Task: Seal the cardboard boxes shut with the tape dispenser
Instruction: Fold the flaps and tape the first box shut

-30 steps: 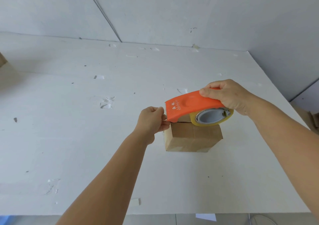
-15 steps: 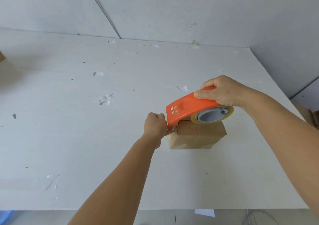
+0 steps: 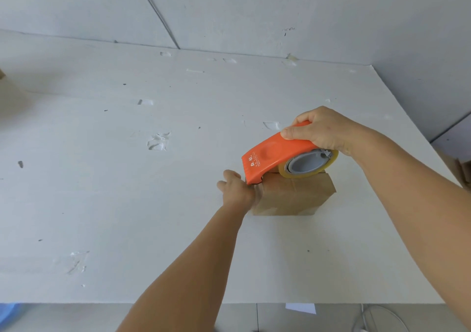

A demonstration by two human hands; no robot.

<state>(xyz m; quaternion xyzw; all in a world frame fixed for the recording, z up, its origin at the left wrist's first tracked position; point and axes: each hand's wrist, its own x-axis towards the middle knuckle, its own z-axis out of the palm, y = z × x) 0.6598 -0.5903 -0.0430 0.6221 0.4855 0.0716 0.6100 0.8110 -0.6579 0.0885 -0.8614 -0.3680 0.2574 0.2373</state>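
Head view. One small box (image 3: 293, 196) on the white bench (image 3: 127, 204), between the two hands. Right hand (image 3: 322, 130) closed around the rear of the orange dispenser (image 3: 270, 157), thumb along its near edge, fingers over the top. Dispenser tilted, front end down at the box's upper left edge, tape roll (image 3: 309, 164) resting on the box top just below the right hand. Left hand (image 3: 235, 190) curled against the box's left side, directly under the dispenser's front end, touching the box; whether it pinches tape there, cannot tell. Clear tape visible on the box's near face. Bench around the hands carries scattered tape scraps (image 3: 158, 141) and dark specks, well apart from the box.
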